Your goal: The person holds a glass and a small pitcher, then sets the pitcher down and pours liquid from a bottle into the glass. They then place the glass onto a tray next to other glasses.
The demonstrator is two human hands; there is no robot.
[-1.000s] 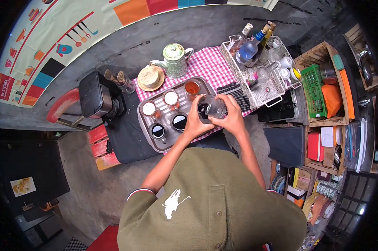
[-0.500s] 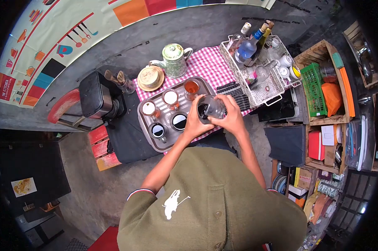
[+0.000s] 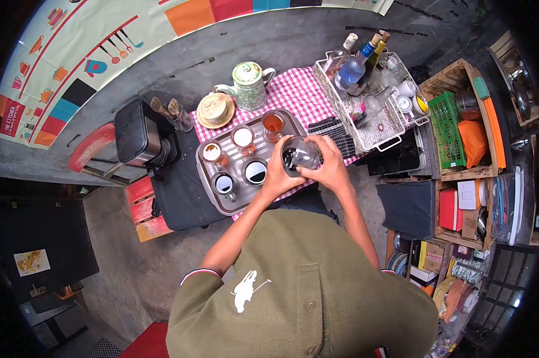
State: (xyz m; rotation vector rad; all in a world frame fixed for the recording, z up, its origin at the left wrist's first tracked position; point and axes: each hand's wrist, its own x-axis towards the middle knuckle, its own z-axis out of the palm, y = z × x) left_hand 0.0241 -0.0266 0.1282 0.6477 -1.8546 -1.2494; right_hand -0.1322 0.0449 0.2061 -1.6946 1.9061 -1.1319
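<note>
Both my hands hold a clear glass (image 3: 299,154) with a little dark liquid, tilted over the right edge of a grey tray (image 3: 219,207). My left hand (image 3: 276,176) cups its near left side. My right hand (image 3: 328,165) wraps its right side and top. On the tray stand several glasses: two with milky drinks (image 3: 243,138), one amber (image 3: 273,124), and two dark ones (image 3: 256,173). The tray rests on a red checked cloth (image 3: 294,93).
A green teapot (image 3: 248,84) and a lidded round tin (image 3: 214,110) stand behind the tray. A white wire basket (image 3: 365,113) with bottles and cups sits at right. A black machine (image 3: 139,139) is at left. Wooden crates (image 3: 466,122) with goods fill the far right.
The glass has shifted very slightly in my hands; the view has drifted a little. Otherwise nothing has visibly moved.
</note>
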